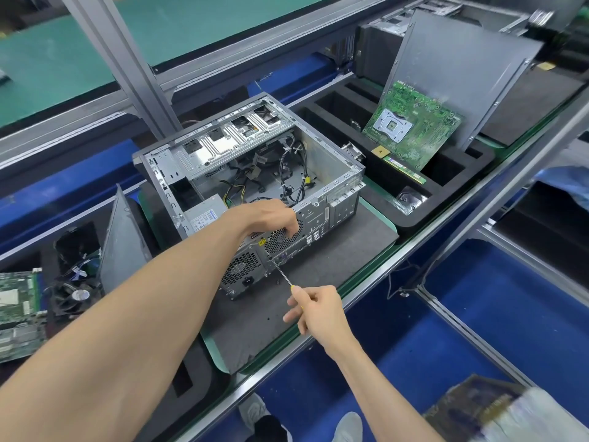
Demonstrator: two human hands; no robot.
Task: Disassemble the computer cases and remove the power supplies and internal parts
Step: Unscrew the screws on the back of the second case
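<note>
An open grey computer case (331,173) lies on its side on a dark mat (334,250), its rear panel facing me. Loose cables (293,173) lie inside, and the silver power supply (204,215) sits in the near left corner. My left hand (271,218) grips the top edge of the rear panel, fingers curled over the fan grille. My right hand (315,307) holds a yellow-handled screwdriver (282,274). Its tip touches the rear panel beside the power supply's vent.
A black foam tray (446,173) on the right holds a green motherboard (411,122), a memory stick and a leaning side panel (459,71). On the left stand another side panel (122,244), a fan (75,295) and circuit boards (19,311). An aluminium post (127,68) rises behind the case.
</note>
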